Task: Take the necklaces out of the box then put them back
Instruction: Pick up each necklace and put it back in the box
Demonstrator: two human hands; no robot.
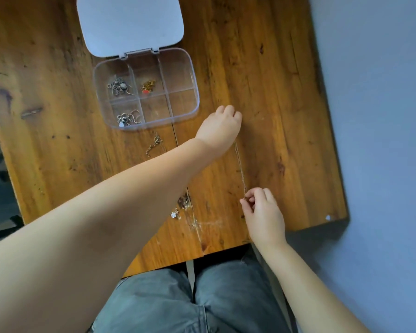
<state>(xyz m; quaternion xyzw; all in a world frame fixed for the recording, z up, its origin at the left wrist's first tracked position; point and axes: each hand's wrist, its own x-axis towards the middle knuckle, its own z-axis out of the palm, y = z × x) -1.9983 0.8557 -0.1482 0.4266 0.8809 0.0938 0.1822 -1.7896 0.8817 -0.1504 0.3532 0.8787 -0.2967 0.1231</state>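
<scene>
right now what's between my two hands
In the head view a thin chain runs from the left hand to the right hand, over bare table.

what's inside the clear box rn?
Clear box: silver jewellery far-left cell, gold piece far-middle, another silver piece near-left. The other three cells look empty. Nothing covers the cells.
</scene>
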